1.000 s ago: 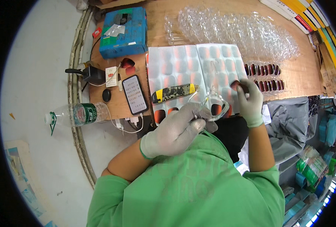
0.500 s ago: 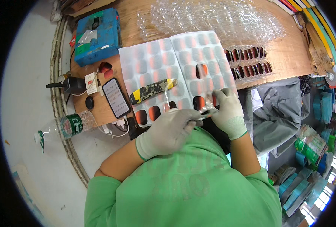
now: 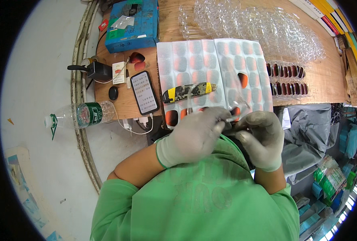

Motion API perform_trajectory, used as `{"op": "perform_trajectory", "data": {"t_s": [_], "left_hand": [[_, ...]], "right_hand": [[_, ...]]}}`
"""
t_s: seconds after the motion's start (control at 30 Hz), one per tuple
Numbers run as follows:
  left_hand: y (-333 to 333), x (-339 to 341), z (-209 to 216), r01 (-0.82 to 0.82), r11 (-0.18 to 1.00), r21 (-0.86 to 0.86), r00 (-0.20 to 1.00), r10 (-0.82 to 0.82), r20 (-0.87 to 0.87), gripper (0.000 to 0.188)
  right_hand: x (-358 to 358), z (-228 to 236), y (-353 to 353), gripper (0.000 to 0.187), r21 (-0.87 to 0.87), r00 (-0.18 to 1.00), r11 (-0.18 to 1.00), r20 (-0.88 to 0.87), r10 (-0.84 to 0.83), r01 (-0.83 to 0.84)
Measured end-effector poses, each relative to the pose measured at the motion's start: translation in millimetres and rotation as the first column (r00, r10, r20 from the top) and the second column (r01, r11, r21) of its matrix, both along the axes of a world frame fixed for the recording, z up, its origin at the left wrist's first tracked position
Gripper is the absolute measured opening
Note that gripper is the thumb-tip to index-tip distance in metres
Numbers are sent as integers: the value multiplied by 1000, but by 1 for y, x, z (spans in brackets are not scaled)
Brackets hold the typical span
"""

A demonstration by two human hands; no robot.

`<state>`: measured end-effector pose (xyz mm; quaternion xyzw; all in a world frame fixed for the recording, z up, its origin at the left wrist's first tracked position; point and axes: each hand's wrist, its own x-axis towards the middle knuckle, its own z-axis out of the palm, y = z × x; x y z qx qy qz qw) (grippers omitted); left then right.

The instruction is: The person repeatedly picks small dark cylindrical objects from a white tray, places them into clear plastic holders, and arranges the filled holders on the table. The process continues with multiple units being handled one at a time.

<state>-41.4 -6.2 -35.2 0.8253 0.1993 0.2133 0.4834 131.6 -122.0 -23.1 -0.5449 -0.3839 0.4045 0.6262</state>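
My gloved left hand (image 3: 198, 134) is closed, its fingertips pinching a blurred strip of clear plastic (image 3: 239, 103) near the front of the white-covered sheets. Close beside it, my gloved right hand (image 3: 263, 138) is curled with thumb and fingers together; what it grips is too small and dark to make out. Rows of tinted lenses show dimly through the white sheets (image 3: 204, 60). An uncovered orange-and-dark lens (image 3: 242, 80) shows on the right sheet, and another (image 3: 171, 118) at the front left corner. A yellow-and-black utility knife (image 3: 189, 92) lies across the left sheet.
Left of the sheets lie a lit phone (image 3: 144, 93), a small white box (image 3: 119, 73), a black adapter (image 3: 99, 71) and a blue box (image 3: 132, 26). Clear plastic trays (image 3: 258, 30) cover the back. Trays of dark lenses (image 3: 289, 89) stand right. A plastic bottle (image 3: 80, 114) sits at left.
The view has shifted, so the table appears farther right. My right hand has come off the sheet toward my body, its fingers curling in; the left stays close to it.
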Motion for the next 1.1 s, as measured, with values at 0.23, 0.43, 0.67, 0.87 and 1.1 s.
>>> {"op": "perform_trajectory", "data": {"t_s": [0.23,0.43,0.67,0.87,1.1], "left_hand": [[2,1,8,-6,982,-187,995,-14,-104,26],[1,-1,8,-53,989,-136,997,45,-61,30],[7,-9,10,92,984,-151,995,-96,-19,26],[0,-8,-2,-42,996,-79,998,45,37,21],[3,-12,-1,-9,999,52,1000,8,8,18]], "right_hand": [[-15,-19,6,27,124,932,970,277,-234,207],[-9,-4,20,19,93,922,984,347,-174,151],[16,-3,20,22,-121,980,973,-57,190,-196],[7,0,20,19,-197,992,975,46,114,-103],[10,7,18,14,-205,923,968,324,207,-145]]}}
